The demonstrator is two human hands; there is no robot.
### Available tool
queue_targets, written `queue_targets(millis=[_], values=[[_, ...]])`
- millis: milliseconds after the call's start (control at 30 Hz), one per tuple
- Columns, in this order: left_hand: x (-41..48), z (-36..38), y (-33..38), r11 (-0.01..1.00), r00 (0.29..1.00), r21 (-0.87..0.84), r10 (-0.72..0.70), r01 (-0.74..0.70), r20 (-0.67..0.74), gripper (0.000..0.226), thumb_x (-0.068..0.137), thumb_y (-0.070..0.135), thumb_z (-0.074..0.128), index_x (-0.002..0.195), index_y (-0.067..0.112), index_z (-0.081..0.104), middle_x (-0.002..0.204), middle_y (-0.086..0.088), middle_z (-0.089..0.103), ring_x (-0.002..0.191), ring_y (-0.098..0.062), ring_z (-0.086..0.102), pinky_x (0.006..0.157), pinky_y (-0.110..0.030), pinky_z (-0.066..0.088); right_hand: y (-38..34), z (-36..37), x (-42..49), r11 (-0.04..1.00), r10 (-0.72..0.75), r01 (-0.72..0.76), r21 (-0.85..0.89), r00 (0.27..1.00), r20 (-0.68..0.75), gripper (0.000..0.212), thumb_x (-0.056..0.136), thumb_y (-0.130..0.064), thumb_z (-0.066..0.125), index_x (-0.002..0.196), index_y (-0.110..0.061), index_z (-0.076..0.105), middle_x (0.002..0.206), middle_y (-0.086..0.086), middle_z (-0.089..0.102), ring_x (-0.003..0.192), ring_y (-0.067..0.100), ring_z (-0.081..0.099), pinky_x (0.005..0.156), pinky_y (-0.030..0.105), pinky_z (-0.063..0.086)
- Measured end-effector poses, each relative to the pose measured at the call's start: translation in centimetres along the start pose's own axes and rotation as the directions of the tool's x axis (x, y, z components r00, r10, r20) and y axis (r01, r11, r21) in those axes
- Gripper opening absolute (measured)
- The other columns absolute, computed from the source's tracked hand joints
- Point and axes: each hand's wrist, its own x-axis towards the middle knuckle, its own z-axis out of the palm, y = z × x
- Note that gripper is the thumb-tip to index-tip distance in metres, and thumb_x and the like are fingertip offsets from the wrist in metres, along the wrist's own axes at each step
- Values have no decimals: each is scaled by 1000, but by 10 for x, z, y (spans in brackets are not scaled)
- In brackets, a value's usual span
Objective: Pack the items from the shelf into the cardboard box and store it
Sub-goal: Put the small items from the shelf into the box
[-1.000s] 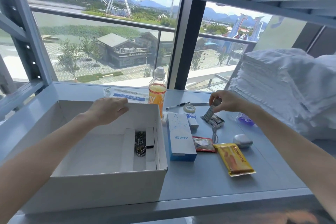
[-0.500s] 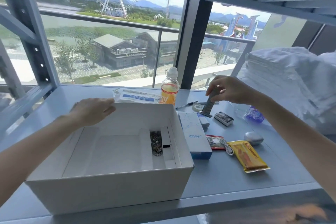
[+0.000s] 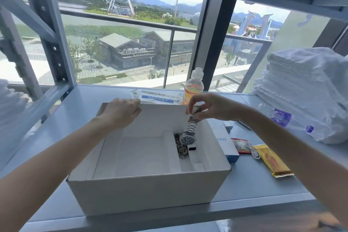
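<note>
An open white cardboard box (image 3: 146, 190) stands on the grey shelf (image 3: 254, 181). My left hand (image 3: 122, 112) grips the box's far rim. My right hand (image 3: 209, 108) pinches the band of a silver wristwatch (image 3: 188, 137) that hangs inside the box at its right side, dial down. A dark patterned bracelet (image 3: 181, 149) lies on the box floor just left of the watch. To the right of the box lie a blue and white Anker carton (image 3: 227, 143), a red snack packet (image 3: 240, 145), a white cable (image 3: 254, 151) and a yellow snack packet (image 3: 273, 162).
An orange drink bottle (image 3: 194, 88) and a flat clear packet (image 3: 158, 98) stand behind the box. A stack of white towels (image 3: 305, 88) and a clear bag with a purple label (image 3: 282, 118) fill the right end. A grey upright post (image 3: 47, 30) stands at the left; another shelf runs overhead.
My right hand has carried the wristwatch left from the shelf to above the box, where it now hangs inside. My left hand stays on the far rim. The view has shifted nearer.
</note>
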Motion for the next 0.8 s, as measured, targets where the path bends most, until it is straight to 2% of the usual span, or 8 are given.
queue_targets(millis=[133, 233, 333, 400, 500, 633, 700, 800], values=[[5, 10, -7, 1000, 999, -21, 17, -18, -30, 18, 97, 28, 34, 89, 14, 42, 104, -10, 64, 95, -28, 58, 74, -32, 28, 9, 20, 13, 984, 136, -113, -138, 975, 174, 20, 85, 1, 59, 88, -19, 58, 91, -1, 66, 78, -3, 64, 78, 22, 51], [6, 15, -9, 999, 999, -39, 25, -27, -41, 16, 97, 27, 34, 84, 18, 35, 100, -10, 64, 91, -28, 58, 75, -32, 30, 15, 29, 23, 963, 225, -181, -197, 947, 230, 18, 84, 0, 59, 87, -18, 57, 78, -18, 64, 71, -8, 62, 64, 12, 49], [7, 16, -10, 998, 998, -49, 31, -33, -48, 16, 96, 27, 34, 84, 17, 36, 97, -10, 63, 88, -28, 57, 77, -33, 33, 17, 35, 37, 933, 247, -171, -317, 944, 217, 19, 82, 1, 59, 90, -16, 56, 83, -15, 58, 69, -5, 60, 56, 8, 45], [8, 16, -11, 999, 998, -39, 31, -33, -52, 17, 96, 27, 34, 86, 15, 40, 97, -11, 63, 88, -28, 57, 79, -35, 35, 18, 38, 47, 908, 239, -144, -393, 949, 207, 19, 80, 1, 58, 91, -15, 55, 84, -11, 58, 74, 5, 59, 60, 12, 47], [8, 17, -11, 999, 998, -25, 33, -34, -53, 20, 97, 28, 34, 92, 13, 45, 99, -11, 64, 90, -29, 58, 79, -35, 35, 22, 40, 58, 878, 281, -160, -451, 935, 217, 21, 77, 0, 57, 94, -12, 54, 95, 3, 62, 87, 22, 61, 76, 33, 52], [9, 19, -11, 999, 998, -29, 41, -43, -55, 17, 97, 28, 33, 89, 16, 41, 98, -10, 63, 89, -29, 58, 78, -35, 35, 24, 37, 61, 916, 362, -276, -290, 880, 309, 20, 81, 5, 55, 92, -11, 51, 93, 2, 60, 78, 12, 64, 64, 17, 55], [9, 19, -12, 998, 998, -33, 42, -43, -49, 17, 97, 28, 33, 87, 16, 40, 99, -10, 63, 89, -29, 58, 79, -35, 36, 26, 34, 61, 921, 389, -332, -205, 824, 411, 19, 84, 7, 58, 90, -10, 51, 94, 7, 62, 80, 16, 66, 72, 22, 58], [10, 20, -13, 998, 997, -38, 47, -49, -54, 16, 96, 29, 34, 85, 18, 37, 99, -10, 63, 89, -29, 58, 79, -36, 36, 28, 31, 62, 914, 401, -373, -161, 761, 511, 17, 85, 7, 58, 91, -7, 52, 96, 11, 62, 82, 19, 65, 74, 23, 58]])
